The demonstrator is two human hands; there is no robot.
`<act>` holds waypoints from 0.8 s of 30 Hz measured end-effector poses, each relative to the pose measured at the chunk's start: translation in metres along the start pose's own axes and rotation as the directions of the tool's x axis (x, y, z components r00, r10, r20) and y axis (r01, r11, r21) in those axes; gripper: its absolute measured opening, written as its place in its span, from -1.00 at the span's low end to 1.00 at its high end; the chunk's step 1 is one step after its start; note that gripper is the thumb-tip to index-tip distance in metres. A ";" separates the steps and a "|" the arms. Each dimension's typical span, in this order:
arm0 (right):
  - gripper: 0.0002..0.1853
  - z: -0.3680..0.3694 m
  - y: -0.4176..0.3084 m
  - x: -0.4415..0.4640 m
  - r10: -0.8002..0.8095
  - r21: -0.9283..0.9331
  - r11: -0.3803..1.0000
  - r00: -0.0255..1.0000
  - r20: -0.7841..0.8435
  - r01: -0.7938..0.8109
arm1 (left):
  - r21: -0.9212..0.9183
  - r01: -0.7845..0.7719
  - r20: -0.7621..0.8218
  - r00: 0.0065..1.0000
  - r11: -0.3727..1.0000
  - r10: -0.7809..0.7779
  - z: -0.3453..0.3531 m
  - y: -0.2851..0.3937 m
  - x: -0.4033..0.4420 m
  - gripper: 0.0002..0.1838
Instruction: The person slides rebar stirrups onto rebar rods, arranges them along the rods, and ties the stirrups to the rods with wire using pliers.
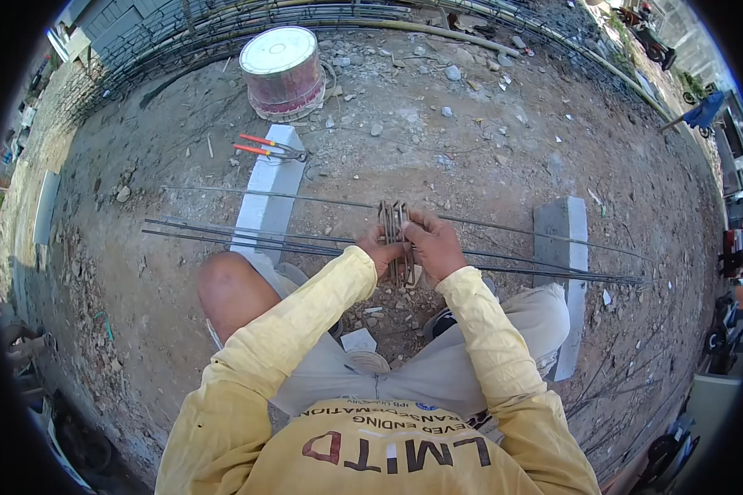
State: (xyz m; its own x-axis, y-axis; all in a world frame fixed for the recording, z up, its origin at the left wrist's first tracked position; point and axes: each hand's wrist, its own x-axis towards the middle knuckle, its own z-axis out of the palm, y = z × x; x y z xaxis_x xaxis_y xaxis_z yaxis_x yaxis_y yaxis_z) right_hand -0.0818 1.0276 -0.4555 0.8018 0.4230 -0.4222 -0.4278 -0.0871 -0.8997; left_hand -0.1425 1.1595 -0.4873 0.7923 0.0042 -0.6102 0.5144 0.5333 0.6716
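Both hands are closed around a bunch of several bent steel stirrups (396, 216), which stand side by side in front of my knees. My left hand (377, 252) grips the bunch from the left, and my right hand (434, 246) holds it from the right, fingers curled over the top. Long thin steel rebars (305, 245) run crosswise at the stirrups; whether they pass through them is hidden by my hands. The bars rest on a pale block (270, 183) at the left and another block (563, 239) at the right.
Red-handled pincers (272, 149) lie on the left block. Behind it stands an upturned reddish bucket (281, 74) with a whitish top. Bundles of steel cages and bamboo poles (437, 33) lie along the back. Stones and rubble are scattered over the dirt ground.
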 end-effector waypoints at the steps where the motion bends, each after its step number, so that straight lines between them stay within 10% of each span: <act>1: -0.57 0.004 0.000 -0.003 -0.010 0.046 0.999 1.000 0.010 0.009 | 0.016 -0.039 -0.022 0.999 0.999 0.039 -0.004 -0.008 0.006 -0.48; 13: -0.48 0.021 -0.037 -0.021 -0.050 -0.075 0.996 0.995 0.088 0.057 | 0.392 -0.019 -0.208 0.972 0.920 0.109 -0.009 0.023 -0.006 -0.42; 24: -0.59 -0.002 -0.029 -0.007 -0.053 -0.262 0.964 0.998 -0.014 0.048 | 0.061 -0.648 -0.321 0.707 0.759 0.630 -0.112 0.153 -0.084 -0.66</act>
State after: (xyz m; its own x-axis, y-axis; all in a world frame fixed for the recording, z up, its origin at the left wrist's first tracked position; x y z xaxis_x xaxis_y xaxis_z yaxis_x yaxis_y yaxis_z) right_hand -0.0737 1.0252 -0.4266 0.8290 0.4148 -0.3751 -0.2648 -0.2997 -0.9165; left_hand -0.1673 1.3355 -0.3803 0.7789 0.6104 -0.1438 -0.1031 0.3509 0.9307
